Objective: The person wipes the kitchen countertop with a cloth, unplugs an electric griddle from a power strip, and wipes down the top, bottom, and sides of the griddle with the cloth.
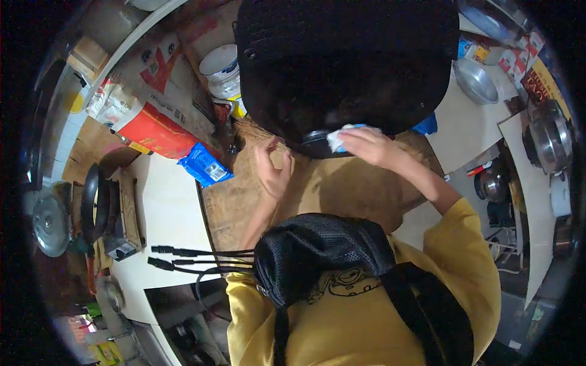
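My right hand (369, 146) is closed on a crumpled white wipe (334, 140) with some blue on it. The wipe is held against or just above a dark, shiny edge (314, 137), whose kind I cannot make out. My left hand (273, 171) is a little to the left, with thumb and fingers apart and nothing in it. Both hands are over a brown wooden surface (342, 189). A large black panel (348, 67) fills the top middle and hides what lies behind it. Left of my left hand lies a blue packet (206, 166).
A red and white bag (159, 128) and a white-lidded jar (221, 70) stand at the upper left. A metal bowl (476, 80) sits on the right counter, with pots (547, 137) beyond it. A frying pan (94, 201) is at the far left.
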`<state>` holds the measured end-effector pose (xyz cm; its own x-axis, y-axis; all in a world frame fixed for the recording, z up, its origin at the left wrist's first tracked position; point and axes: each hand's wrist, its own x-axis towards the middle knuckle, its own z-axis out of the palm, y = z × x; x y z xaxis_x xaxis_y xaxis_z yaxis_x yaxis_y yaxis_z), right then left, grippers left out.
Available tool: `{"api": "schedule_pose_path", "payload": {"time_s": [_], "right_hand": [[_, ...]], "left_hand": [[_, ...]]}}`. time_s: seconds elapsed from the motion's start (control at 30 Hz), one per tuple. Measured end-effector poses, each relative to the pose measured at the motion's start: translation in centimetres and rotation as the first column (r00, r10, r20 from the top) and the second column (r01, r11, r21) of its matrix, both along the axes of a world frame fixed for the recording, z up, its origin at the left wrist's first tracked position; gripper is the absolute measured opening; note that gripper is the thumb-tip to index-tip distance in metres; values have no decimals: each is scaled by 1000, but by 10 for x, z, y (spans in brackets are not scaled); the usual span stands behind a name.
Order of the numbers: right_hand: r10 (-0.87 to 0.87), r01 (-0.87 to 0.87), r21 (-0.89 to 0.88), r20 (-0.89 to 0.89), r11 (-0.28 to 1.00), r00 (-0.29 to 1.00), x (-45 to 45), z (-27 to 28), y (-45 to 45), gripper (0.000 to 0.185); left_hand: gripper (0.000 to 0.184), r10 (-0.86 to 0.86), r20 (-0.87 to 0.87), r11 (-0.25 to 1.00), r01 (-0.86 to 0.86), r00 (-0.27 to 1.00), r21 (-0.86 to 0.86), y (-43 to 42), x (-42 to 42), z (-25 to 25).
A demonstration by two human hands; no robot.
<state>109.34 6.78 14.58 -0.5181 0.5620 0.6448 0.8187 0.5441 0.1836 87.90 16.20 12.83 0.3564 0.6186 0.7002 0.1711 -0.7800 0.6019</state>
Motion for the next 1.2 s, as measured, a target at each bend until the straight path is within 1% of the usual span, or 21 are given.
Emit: {"api": "schedule_pose_path", "payload": {"time_s": [0.03,0.07,0.13,0.2,0.27,0.33,0.4,0.43,0.5,0.53,0.6,0.67,0.73,0.8,0.83,0.9,0.93,1.03,1.13,1.17,1.2], "right_hand": [[88,-88,4,-61,996,994,-13,-10,8,22],[170,-170,11,-120,985,978,-25,-18,15,23],[199,-201,14,78,979,977,-46,-23,29,23],[136,-140,13,146,990,980,-40,-59,32,23],[83,-89,17,225,996,971,-25,-69,28,24],[36,-28,-163,46,986,998,-5,-77,-3,25],[-70,72,-313,19,947,997,21,-72,-29,27],[-78,78,-313,13,946,997,31,-62,-35,27],[-29,65,-108,311,992,950,46,-39,-41,29],[-41,76,-103,305,992,951,40,-33,-37,29],[10,-48,160,231,986,973,22,-22,-13,30],[-55,44,184,53,982,997,-13,-17,10,30],[-116,112,99,41,989,992,-34,-32,18,30],[-164,154,89,119,984,979,-19,-45,8,30],[-193,182,70,195,981,962,-10,-50,-4,30],[-281,291,-35,176,956,944,24,-56,-36,29],[-396,364,178,193,914,898,42,-60,-47,28],[-588,572,238,-7,785,809,67,-20,-65,26],[-508,651,449,-408,611,758,64,19,-33,22],[-490,641,449,-414,623,767,55,26,-24,22],[-480,678,483,-479,554,735,47,33,-14,21]], "left_hand": [[30,-37,95,984,52,995,-168,-2,5,-5],[30,-49,90,984,64,995,-169,-1,4,-8],[24,-101,-30,967,91,994,-237,2,6,-12],[21,-134,-66,966,115,989,-231,-3,6,-11],[21,-147,-203,989,136,968,-66,-7,3,-9],[21,-169,-222,984,151,960,-96,-12,2,-15],[21,-240,-185,964,211,953,-162,-15,1,-19],[21,-247,-190,962,218,950,-163,-16,1,-18],[21,-208,-244,975,179,947,-134,-17,4,-14],[21,-218,-251,973,190,943,-131,-18,5,-14],[23,-165,-281,983,134,945,-127,-20,12,-12],[25,-137,-271,990,126,953,-58,-16,16,-21],[26,-140,-228,985,111,964,-134,-14,20,-31],[24,-126,-266,992,123,956,-28,-7,18,-40],[24,-129,-272,992,127,953,-25,-8,17,-38],[24,-164,-271,985,143,948,-98,-9,15,-32],[24,-158,-275,986,137,948,-92,-8,15,-29],[23,-99,-315,995,103,944,-2,-6,13,-20],[22,-93,-287,996,90,953,-24,-6,15,-4],[22,-109,-289,994,99,951,-48,-7,16,2],[22,-124,-289,992,108,949,-70,-7,16,6]]}}
